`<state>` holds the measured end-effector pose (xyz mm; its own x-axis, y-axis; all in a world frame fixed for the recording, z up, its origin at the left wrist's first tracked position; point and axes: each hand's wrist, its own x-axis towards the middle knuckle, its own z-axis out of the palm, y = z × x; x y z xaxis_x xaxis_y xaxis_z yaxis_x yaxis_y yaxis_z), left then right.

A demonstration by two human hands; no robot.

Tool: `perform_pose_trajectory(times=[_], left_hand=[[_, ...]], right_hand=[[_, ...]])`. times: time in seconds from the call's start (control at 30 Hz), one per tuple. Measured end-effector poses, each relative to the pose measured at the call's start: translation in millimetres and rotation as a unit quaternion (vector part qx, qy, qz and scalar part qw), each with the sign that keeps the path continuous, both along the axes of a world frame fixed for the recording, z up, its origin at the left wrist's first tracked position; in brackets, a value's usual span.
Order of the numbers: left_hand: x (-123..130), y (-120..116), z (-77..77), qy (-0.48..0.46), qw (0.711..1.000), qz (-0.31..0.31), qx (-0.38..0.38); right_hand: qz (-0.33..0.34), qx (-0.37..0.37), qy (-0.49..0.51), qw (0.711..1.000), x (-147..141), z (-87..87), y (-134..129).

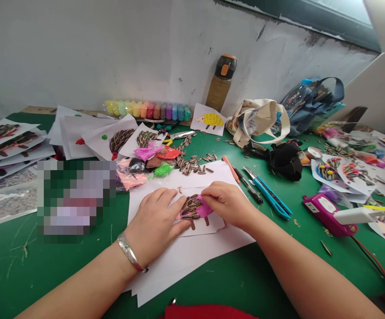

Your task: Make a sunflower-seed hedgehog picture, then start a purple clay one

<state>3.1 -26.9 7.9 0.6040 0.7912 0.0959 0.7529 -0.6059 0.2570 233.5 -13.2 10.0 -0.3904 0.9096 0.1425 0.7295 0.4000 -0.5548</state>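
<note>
Straight ahead of you, an amber water bottle (219, 89) with an orange-and-black cap stands against the white wall. A row of pastel clay packs (147, 110) lies along the back of your green bench (19, 274). Off to your right are a canvas tote bag (257, 122), a blue craft knife (269, 197) and a pink hot glue gun (327, 215), its cord trailing toward the bench's front edge.
</note>
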Motion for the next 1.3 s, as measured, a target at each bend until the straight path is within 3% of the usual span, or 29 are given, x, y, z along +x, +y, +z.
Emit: perform_pose_trajectory(times=[0.17,0.33,0.53,0.97,1.2,1.3], left_hand=[[0,-1,1.2,-0.001,1.0,0.003,0.001],[0,-2,1.1,-0.007,1.0,0.003,0.002],[0,-2,3.6,0.0,1.0,0.009,-0.011],[1,-3,7.8,0.001,1.0,0.007,-0.028],[1,-3,9.8,0.005,0.999,0.007,-0.039],[1,-3,9.2,0.004,0.999,0.007,-0.04]], right_hand=[[-0.111,0.086,-0.015,0.99,15,-1.7,28],[-0.155,0.092,-0.065,0.981,16,-18.7,46],[-0.131,0.132,-0.079,0.979,14,-30.0,47],[-0.088,0.114,-0.07,0.987,16,-31.8,48],[-0.097,0.1,-0.084,0.987,14,-34.3,46],[-0.14,0.103,-0.033,0.984,14,-28.5,40]])
